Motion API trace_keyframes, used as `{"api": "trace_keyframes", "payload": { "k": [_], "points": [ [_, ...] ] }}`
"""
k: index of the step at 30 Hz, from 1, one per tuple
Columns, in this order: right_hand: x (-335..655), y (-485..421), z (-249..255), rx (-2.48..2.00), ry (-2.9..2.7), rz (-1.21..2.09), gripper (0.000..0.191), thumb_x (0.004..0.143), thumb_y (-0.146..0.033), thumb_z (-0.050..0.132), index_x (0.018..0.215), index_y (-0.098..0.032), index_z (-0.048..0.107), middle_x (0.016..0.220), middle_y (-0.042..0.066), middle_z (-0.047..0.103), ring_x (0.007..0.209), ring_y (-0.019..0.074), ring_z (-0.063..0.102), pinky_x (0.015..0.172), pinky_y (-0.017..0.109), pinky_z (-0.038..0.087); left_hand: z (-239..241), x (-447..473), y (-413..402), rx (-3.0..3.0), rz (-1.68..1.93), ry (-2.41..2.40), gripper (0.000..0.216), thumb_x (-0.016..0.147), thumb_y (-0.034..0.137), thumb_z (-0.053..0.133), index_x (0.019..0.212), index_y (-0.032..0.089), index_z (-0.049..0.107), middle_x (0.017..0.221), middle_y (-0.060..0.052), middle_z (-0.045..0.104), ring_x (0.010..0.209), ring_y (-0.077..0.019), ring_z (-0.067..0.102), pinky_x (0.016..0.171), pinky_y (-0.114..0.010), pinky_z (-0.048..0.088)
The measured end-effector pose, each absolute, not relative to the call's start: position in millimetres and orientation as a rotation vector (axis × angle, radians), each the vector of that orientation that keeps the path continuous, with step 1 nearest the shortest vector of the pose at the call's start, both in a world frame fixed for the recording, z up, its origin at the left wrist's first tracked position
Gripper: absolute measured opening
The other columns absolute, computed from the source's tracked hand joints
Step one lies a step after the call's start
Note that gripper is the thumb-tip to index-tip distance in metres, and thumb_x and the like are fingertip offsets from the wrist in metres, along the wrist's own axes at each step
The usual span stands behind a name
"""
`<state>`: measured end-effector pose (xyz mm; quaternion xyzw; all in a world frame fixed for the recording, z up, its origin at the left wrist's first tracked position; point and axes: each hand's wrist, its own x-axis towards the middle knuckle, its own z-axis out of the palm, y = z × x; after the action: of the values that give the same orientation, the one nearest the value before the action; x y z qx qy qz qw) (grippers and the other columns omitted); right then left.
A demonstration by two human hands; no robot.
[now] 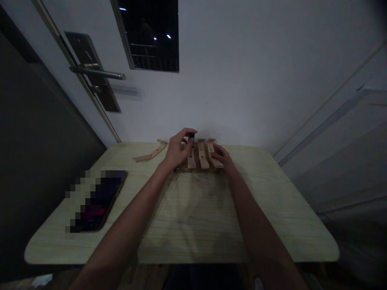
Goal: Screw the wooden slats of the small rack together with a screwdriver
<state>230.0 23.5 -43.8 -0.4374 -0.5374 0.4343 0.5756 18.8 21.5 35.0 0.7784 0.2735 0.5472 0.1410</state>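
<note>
While your left hand (177, 150) pinched a small dark piece (191, 137) between thumb and fingers, your right hand (223, 157) touched the rightmost wooden strip (211, 148); whether it clasped firmly, I could not tell. That strip sat beside two others on a brown wooden base (198, 170), near the middle of the table's (196, 233) far edge. The strips looked light, stiff and fairly smooth, probably easiest held by their long sides at mid-length. Another curved strip (155, 152) lay left, near that edge; a phone (104, 201) lay by the left edge.

Head-worn view, forward and down over table (272, 225)
</note>
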Motion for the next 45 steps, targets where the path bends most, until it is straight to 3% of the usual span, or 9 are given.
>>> {"api": "trace_keyframes", "payload": {
  "k": [7,20,26,30,34,37,41,45],
  "points": [
    [230,26,-47,-1.002,-1.256,1.011,0.053,0.061,-0.042,0.074,0.109,-0.023,0.063,0.118,0.007,0.066,0.111,0.0270,0.059,0.100,0.045,0.043,32,20,26,2.187,1.669,0.815,0.024,0.075,0.020,0.074,0.096,0.020,0.062,0.099,-0.002,0.050,0.085,-0.0103,0.057,0.064,-0.018,0.054],
    [230,26,-48,-1.011,-1.246,1.003,0.053,0.061,-0.041,0.073,0.109,-0.022,0.063,0.117,0.008,0.066,0.110,0.0280,0.059,0.100,0.047,0.043,31,20,26,2.343,1.636,0.738,0.023,0.082,0.011,0.057,0.103,0.020,0.058,0.101,-0.004,0.057,0.092,-0.0136,0.058,0.072,-0.024,0.053],
    [230,27,-49,-1.043,-1.234,0.979,0.055,0.059,-0.041,0.074,0.109,-0.022,0.063,0.117,0.008,0.066,0.111,0.0280,0.059,0.101,0.047,0.042,27,20,26,2.277,1.590,0.696,0.039,0.081,0.007,0.050,0.118,0.021,0.047,0.107,-0.005,0.061,0.092,-0.0143,0.061,0.078,-0.029,0.053],
    [230,27,-49,-1.026,-1.247,0.991,0.056,0.060,-0.043,0.074,0.110,-0.022,0.062,0.119,0.008,0.065,0.112,0.0279,0.058,0.101,0.047,0.043,30,19,25,2.306,1.584,0.704,0.031,0.082,0.009,0.052,0.112,0.021,0.051,0.104,-0.004,0.061,0.090,-0.0133,0.060,0.078,-0.028,0.053],
    [230,27,-48,-1.031,-1.265,0.994,0.056,0.059,-0.046,0.074,0.110,-0.023,0.062,0.120,0.008,0.065,0.113,0.0273,0.058,0.101,0.046,0.043,36,19,23,2.380,1.681,0.737,0.025,0.080,0.021,0.067,0.102,0.020,0.057,0.103,-0.005,0.056,0.094,-0.0151,0.056,0.075,-0.026,0.051],
    [230,26,-47,-1.028,-1.267,1.004,0.056,0.061,-0.045,0.073,0.111,-0.023,0.062,0.120,0.008,0.065,0.113,0.0273,0.058,0.101,0.045,0.043,38,19,24,2.394,1.741,0.827,0.027,0.075,0.026,0.075,0.097,0.019,0.059,0.094,-0.003,0.052,0.082,-0.0128,0.052,0.069,-0.025,0.049],
    [229,25,-47,-1.029,-1.245,0.995,0.055,0.060,-0.042,0.075,0.110,-0.022,0.063,0.121,0.008,0.065,0.113,0.0276,0.058,0.102,0.045,0.042,34,20,26,2.344,1.733,0.875,0.020,0.078,0.019,0.070,0.094,0.019,0.057,0.084,0.001,0.051,0.071,-0.0101,0.050,0.066,-0.024,0.047],
    [229,25,-47,-1.018,-1.239,1.012,0.055,0.060,-0.042,0.074,0.110,-0.023,0.062,0.121,0.008,0.065,0.114,0.0270,0.058,0.102,0.045,0.042,33,21,25,2.311,1.679,0.832,0.019,0.081,0.016,0.064,0.098,0.019,0.057,0.092,-0.002,0.055,0.080,-0.0117,0.055,0.069,-0.024,0.051]
  ]
}}
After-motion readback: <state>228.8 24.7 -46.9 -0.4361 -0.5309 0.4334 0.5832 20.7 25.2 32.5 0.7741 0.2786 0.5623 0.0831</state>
